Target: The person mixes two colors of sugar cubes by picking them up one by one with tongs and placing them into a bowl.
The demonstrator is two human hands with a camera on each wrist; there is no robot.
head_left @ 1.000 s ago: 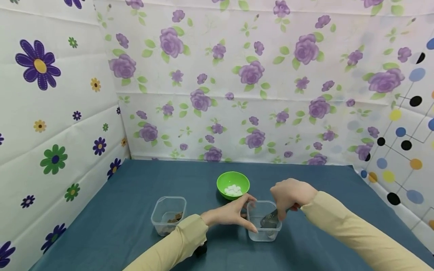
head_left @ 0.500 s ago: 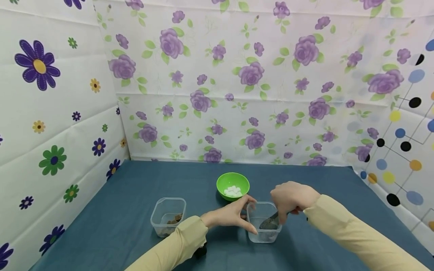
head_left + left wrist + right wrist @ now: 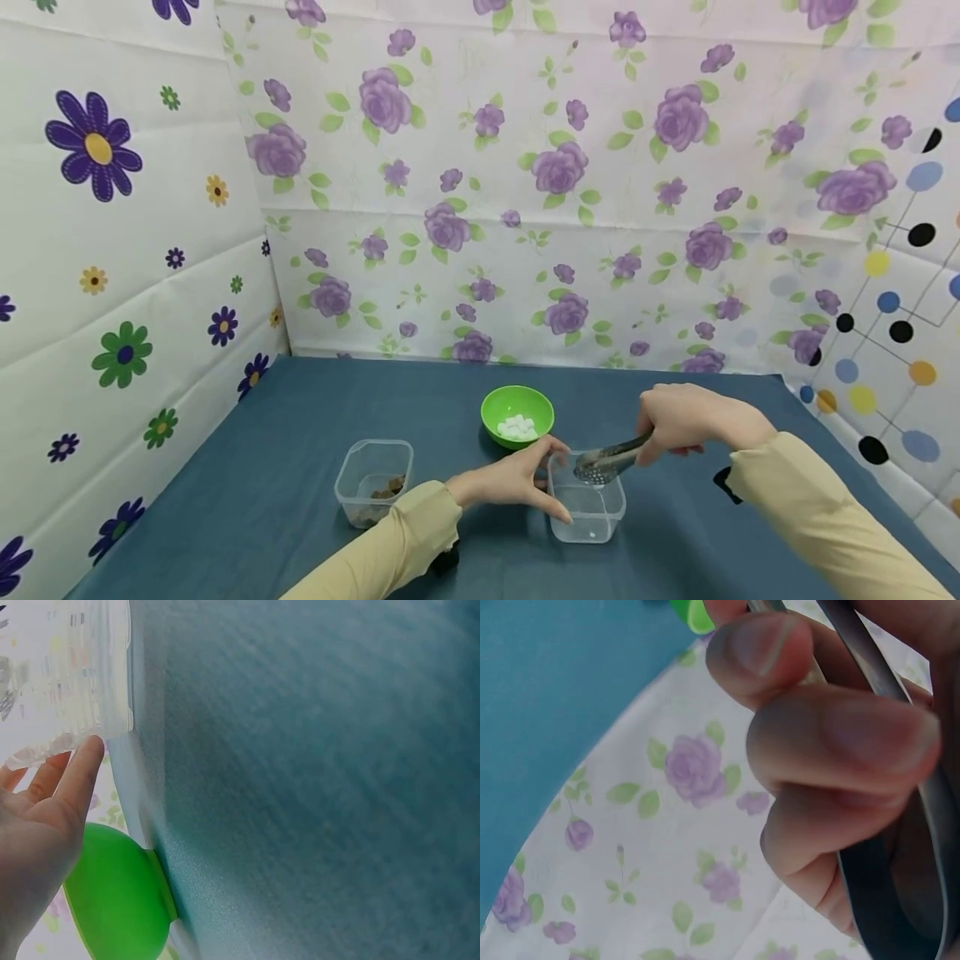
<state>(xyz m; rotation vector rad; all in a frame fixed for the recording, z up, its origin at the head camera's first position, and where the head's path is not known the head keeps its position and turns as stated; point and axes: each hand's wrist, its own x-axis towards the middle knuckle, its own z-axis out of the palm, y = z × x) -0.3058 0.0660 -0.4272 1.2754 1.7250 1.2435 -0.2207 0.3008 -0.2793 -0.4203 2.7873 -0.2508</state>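
My left hand spans the left side of a clear plastic container, thumb at its near corner and fingers at its far corner. In the left wrist view the fingers lie along the container's wall. My right hand grips metal tongs, whose perforated heads hang over the container's upper part. The right wrist view shows fingers curled around the tongs' arms; it is hidden whether the heads hold anything.
Beyond my left hand stands a green bowl with several white pieces. Another clear container with brown pieces is on the left. Patterned cloth walls border the blue tabletop.
My right hand has risen and moved right, lifting the tongs' heads up from low inside the container. The left hand has stayed at the container.
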